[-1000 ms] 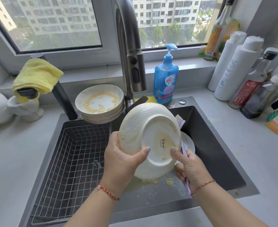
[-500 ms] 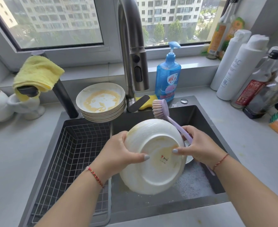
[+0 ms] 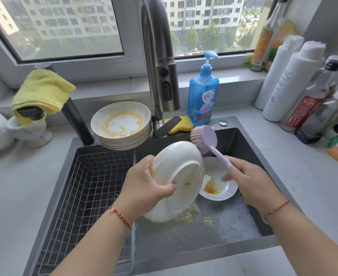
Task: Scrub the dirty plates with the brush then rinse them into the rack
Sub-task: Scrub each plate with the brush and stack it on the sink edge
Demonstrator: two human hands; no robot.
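The dark sink (image 3: 243, 148) is set into the pale counter (image 3: 283, 176), with suds and yellow scraps on its floor near the front edge. A wire rack (image 3: 88, 188) fills the sink's left part. At the back edge, beside the tap (image 3: 160, 76), stands a stack of dirty plates (image 3: 122, 128), the top one smeared yellow.

Over the middle of the sink, the left hand (image 3: 144, 188) grips a white plate (image 3: 176, 182) by its left rim, thumb curled across the underside (which faces the camera), the plate tilted up on edge with its low rim near the sink floor. Just right of it and lower, a second plate (image 3: 218, 180) lies face up on the sink floor, an orange stain in its well.

The right hand (image 3: 255, 182) is closed round the handle of the lilac brush (image 3: 206, 140), holding it near the handle's end; the brush head sits up and to the left of the hand, its bristles against the held plate's top rim toward the sink's back edge.
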